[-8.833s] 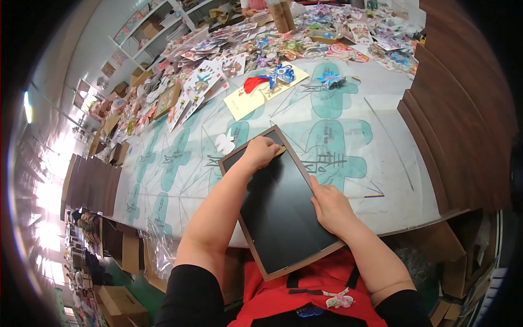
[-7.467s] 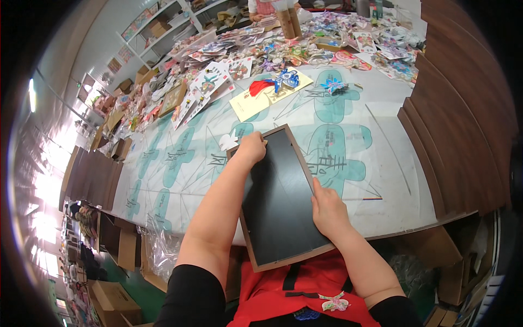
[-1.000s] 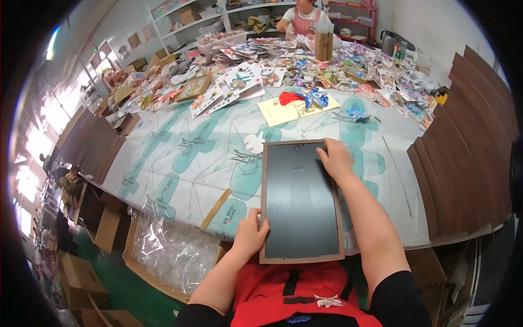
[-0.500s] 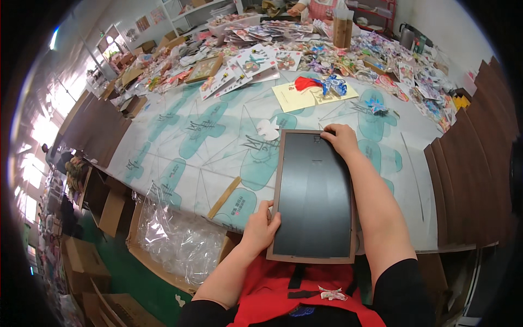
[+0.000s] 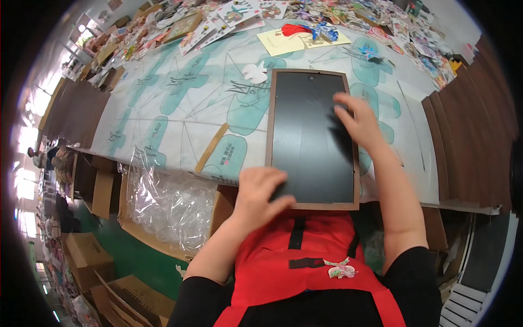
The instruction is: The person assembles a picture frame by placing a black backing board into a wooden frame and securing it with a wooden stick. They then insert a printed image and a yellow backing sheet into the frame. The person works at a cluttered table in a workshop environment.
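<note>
The left hand [image 5: 260,191] lies on the near left corner of a dark framed panel [image 5: 310,139], fingers spread flat over its black face, gripping nothing. The right hand [image 5: 357,122] rests open on the panel's right side, fingers extended; its motion blur hides exactly how the fingertips touch. The panel is a tall rectangle with a thin brown wooden frame and a matt black back, lying flat on the tabletop [image 5: 180,103] with its near edge jutting past the table's rim over the red apron [image 5: 305,261]. A white cut-out shape [image 5: 255,73] lies just beside its far left corner, a wooden strip [image 5: 211,148] to its left. The tabletop wears a pale cloth with teal shapes; a yellow sheet [image 5: 283,42] and scattered colourful paper pieces [image 5: 229,13] cover its far end. Clear plastic film [image 5: 169,204] fills a cardboard box [image 5: 103,191] below the left rim.
</note>
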A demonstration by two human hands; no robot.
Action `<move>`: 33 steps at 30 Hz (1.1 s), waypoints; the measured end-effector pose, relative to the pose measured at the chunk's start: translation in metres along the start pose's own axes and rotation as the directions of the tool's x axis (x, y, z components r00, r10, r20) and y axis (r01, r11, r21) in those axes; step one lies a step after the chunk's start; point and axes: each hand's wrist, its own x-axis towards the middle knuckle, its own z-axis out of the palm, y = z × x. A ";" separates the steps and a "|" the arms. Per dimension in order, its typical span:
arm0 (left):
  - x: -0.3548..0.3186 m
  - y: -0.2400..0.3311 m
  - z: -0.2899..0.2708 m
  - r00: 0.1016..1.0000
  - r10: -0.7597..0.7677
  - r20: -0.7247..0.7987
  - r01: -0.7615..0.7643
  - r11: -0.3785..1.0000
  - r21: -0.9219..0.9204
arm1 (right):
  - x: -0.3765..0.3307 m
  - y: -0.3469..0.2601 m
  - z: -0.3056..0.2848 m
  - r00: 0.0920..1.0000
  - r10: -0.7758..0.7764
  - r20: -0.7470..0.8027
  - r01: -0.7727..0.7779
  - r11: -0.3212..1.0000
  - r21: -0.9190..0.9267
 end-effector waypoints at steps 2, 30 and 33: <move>-0.013 0.014 0.001 0.992 0.078 0.102 -0.078 0.997 -0.001 | -0.048 -0.023 -0.009 0.997 0.069 0.041 -0.072 0.996 0.059; 0.067 0.033 -0.090 0.861 -0.509 -0.006 0.121 0.216 -0.969 | -0.173 -0.041 -0.002 0.942 0.336 -0.022 -0.285 0.830 0.479; 0.065 -0.004 -0.145 0.863 -0.502 -0.061 0.164 0.391 -0.906 | -0.172 -0.040 -0.008 0.953 0.302 -0.013 -0.266 0.858 0.439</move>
